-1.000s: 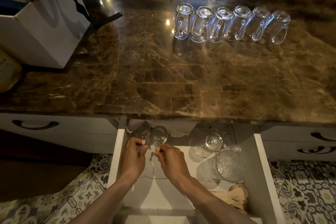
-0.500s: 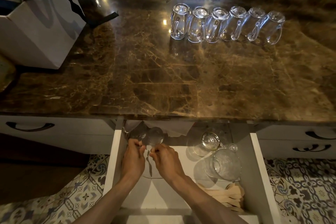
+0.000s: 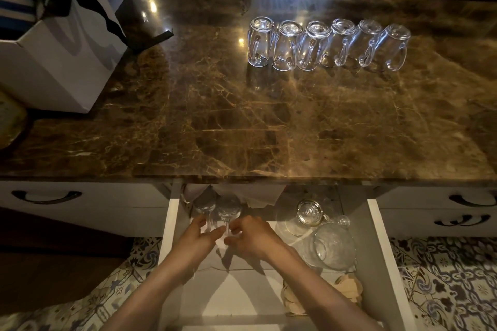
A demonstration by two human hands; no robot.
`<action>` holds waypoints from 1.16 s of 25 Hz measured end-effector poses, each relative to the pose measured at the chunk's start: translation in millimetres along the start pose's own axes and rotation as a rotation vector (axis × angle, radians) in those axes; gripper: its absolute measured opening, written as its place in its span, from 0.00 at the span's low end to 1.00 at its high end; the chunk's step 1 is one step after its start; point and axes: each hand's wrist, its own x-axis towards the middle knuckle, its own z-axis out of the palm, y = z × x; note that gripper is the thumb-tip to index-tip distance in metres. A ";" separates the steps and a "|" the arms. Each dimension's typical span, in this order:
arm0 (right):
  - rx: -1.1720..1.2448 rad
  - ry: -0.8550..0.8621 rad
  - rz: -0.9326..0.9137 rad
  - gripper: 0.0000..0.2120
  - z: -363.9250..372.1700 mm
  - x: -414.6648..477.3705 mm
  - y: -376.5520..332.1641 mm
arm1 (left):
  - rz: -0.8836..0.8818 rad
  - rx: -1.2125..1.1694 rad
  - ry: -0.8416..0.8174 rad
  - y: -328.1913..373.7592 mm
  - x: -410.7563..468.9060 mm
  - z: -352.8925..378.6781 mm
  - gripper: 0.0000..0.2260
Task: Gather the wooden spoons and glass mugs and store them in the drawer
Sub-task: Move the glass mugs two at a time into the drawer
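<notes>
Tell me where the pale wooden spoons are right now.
Head view: the pale wooden spoons lie inside the open white drawer, at its near right corner, just in front of the large round clear glass piece and partly under the right forearm.

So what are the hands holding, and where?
The left hand pinches the left glass mug by its handle; the right hand pinches the right glass mug likewise.

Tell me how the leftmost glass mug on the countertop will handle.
The leftmost glass mug is clear glass, so probably rigid, slick and breakable. Standing inverted on its rim, it should not roll. It crowds the next mug, so lifting may clink them.
</notes>
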 end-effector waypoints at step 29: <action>0.569 0.792 -0.317 0.11 -233.3 7.8 -46.4 | 0.667 -0.230 0.071 251.4 46.4 10.1 0.07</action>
